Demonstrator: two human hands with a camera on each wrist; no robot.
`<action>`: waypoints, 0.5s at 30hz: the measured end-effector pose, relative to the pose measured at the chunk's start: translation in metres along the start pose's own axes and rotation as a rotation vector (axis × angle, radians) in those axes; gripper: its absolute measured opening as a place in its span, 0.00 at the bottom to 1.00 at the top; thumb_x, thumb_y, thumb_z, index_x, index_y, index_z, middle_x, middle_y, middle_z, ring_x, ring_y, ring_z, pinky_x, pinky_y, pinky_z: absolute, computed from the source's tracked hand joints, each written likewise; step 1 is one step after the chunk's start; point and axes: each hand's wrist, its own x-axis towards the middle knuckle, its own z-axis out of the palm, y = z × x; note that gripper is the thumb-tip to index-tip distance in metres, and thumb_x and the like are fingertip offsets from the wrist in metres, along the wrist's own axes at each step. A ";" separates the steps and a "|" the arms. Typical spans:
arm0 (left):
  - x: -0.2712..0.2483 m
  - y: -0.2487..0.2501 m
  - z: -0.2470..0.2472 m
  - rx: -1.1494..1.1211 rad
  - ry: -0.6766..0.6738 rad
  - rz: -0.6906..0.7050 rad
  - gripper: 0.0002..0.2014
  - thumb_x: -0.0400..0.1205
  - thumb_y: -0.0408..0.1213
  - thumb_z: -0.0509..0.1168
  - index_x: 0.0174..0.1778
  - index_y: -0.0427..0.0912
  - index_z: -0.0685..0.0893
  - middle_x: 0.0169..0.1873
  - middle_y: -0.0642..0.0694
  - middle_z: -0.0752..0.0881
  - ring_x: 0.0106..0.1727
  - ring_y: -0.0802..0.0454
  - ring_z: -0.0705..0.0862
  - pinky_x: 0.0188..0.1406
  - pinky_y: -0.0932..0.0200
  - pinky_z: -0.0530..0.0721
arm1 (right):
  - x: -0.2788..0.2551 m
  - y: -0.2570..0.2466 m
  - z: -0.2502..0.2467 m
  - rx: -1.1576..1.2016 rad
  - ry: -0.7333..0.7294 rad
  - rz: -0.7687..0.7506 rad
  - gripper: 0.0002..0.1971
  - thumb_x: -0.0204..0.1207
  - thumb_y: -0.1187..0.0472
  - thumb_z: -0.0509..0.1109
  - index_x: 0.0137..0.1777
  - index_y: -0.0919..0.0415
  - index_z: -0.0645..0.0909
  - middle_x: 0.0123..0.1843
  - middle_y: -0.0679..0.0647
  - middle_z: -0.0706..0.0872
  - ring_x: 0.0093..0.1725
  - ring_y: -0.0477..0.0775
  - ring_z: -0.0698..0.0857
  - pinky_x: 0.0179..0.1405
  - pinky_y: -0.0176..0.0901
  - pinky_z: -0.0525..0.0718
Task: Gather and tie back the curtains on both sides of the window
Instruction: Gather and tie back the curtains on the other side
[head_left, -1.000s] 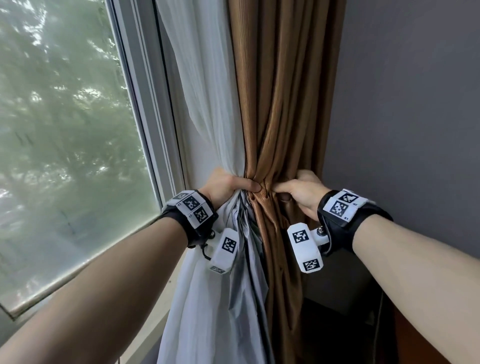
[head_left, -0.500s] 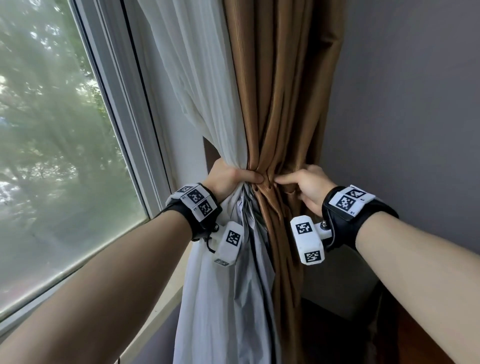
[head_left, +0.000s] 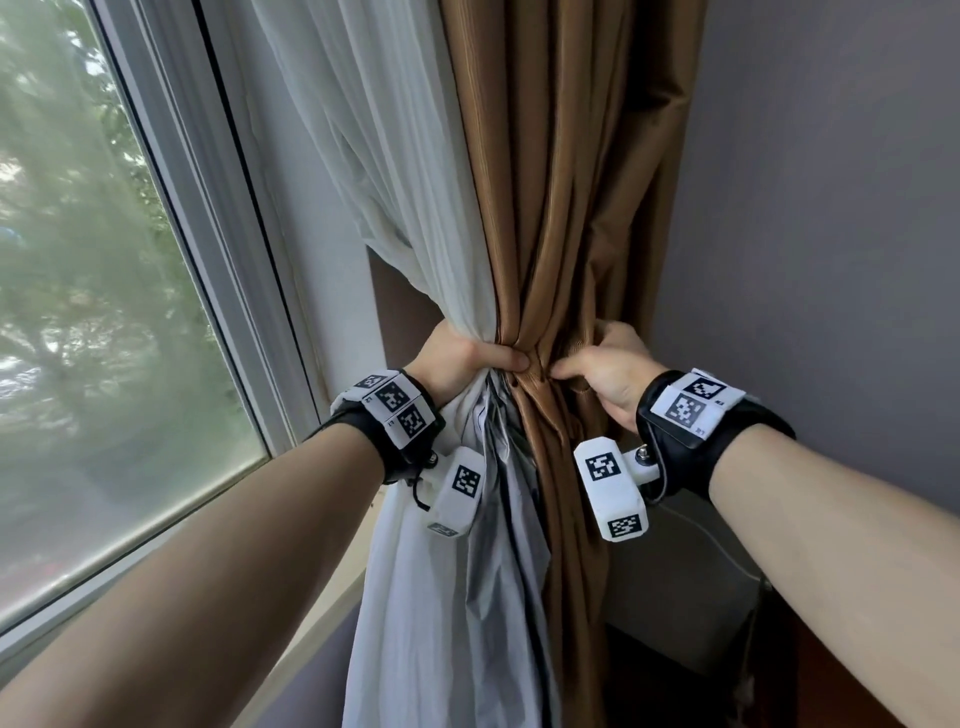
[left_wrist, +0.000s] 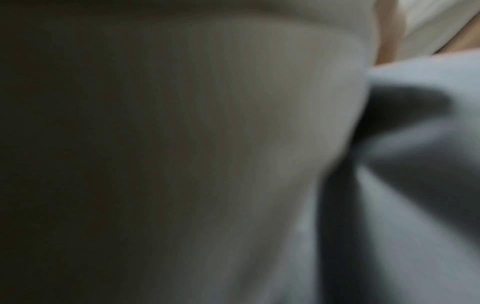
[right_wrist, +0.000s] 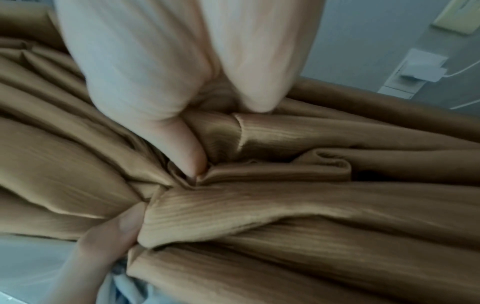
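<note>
A white sheer curtain (head_left: 395, 182) and a brown ribbed curtain (head_left: 561, 182) hang gathered together beside the window. My left hand (head_left: 467, 358) grips the bundle from the left, its thumb lying across the front. My right hand (head_left: 602, 371) grips the brown folds from the right, thumb tip almost meeting the left thumb. In the right wrist view the right thumb (right_wrist: 182, 148) presses into the bunched brown curtain (right_wrist: 285, 205), and the left thumb (right_wrist: 114, 232) shows at lower left. The left wrist view holds only blurred white curtain (left_wrist: 259, 144) against the lens. I cannot make out a separate tie.
The window (head_left: 104, 312) and its white frame (head_left: 223, 234) fill the left, with a sill (head_left: 317, 618) below. A grey wall (head_left: 831, 208) stands close on the right. A wall socket with a white plug (right_wrist: 418, 70) sits behind the curtain. Dark furniture (head_left: 685, 582) stands below.
Both hands keep the same grip on the gathered curtains and sit slightly higher. The head view has swung right, so the window takes up less of the picture.
</note>
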 end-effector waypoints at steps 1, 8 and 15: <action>0.004 -0.002 -0.001 -0.010 -0.008 -0.007 0.32 0.60 0.19 0.78 0.64 0.25 0.85 0.54 0.36 0.92 0.54 0.47 0.93 0.51 0.60 0.90 | 0.004 0.001 0.000 -0.015 -0.034 -0.002 0.20 0.71 0.86 0.72 0.48 0.58 0.88 0.48 0.56 0.94 0.55 0.61 0.93 0.63 0.52 0.89; 0.018 -0.004 0.010 0.007 -0.094 0.012 0.34 0.63 0.21 0.75 0.69 0.23 0.81 0.62 0.28 0.89 0.62 0.35 0.90 0.65 0.44 0.88 | 0.025 -0.002 -0.019 -0.147 -0.102 -0.074 0.20 0.65 0.84 0.71 0.46 0.60 0.90 0.55 0.69 0.93 0.61 0.71 0.91 0.68 0.64 0.88; 0.010 -0.007 0.002 -0.044 -0.060 0.039 0.41 0.58 0.25 0.79 0.70 0.20 0.79 0.61 0.28 0.88 0.60 0.36 0.90 0.61 0.46 0.88 | 0.036 0.004 -0.044 -0.007 -0.176 0.018 0.36 0.56 0.75 0.86 0.68 0.68 0.85 0.59 0.68 0.93 0.61 0.62 0.92 0.69 0.53 0.87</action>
